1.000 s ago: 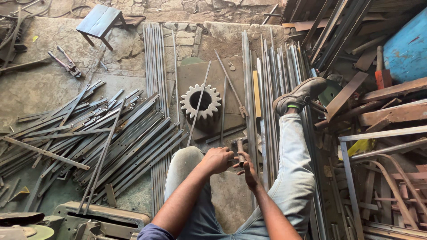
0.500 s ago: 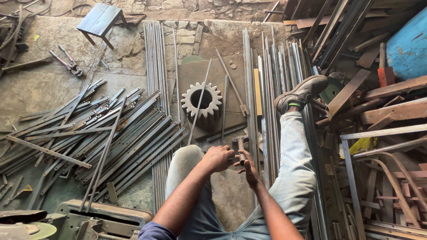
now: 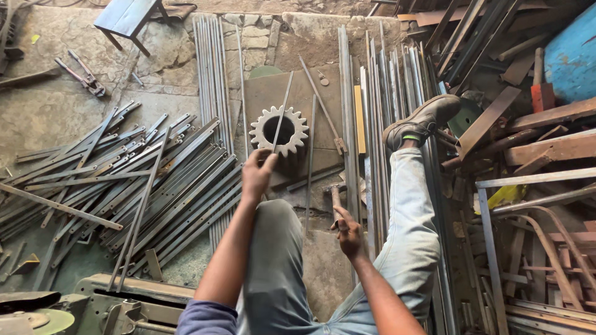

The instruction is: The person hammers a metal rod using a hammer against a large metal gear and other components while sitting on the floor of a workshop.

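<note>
My left hand (image 3: 257, 175) is stretched forward and pinches the near end of a thin metal rod (image 3: 283, 108), which lies slanted across a large toothed gear (image 3: 279, 131). The gear rests on a flat steel plate (image 3: 310, 99) on the floor. My right hand (image 3: 349, 232) sits between my knees, closed around the wooden handle of a small hammer (image 3: 334, 193) whose head points away from me. A second thin rod (image 3: 309, 164) lies just right of the gear. My right leg stretches out, its shoe (image 3: 422, 121) resting on long bars.
A heap of flat steel strips (image 3: 124, 180) covers the floor on the left. Long bars (image 3: 379, 87) run along my right leg. Scrap steel and angle iron (image 3: 534, 149) pile up at right, beside a blue drum (image 3: 574, 56). A stool (image 3: 127, 15) and bolt cutters (image 3: 81, 74) lie far left.
My left hand has left the spot beside my right hand and reached forward to take the thin rod at the gear. My right hand stays low with the hammer.
</note>
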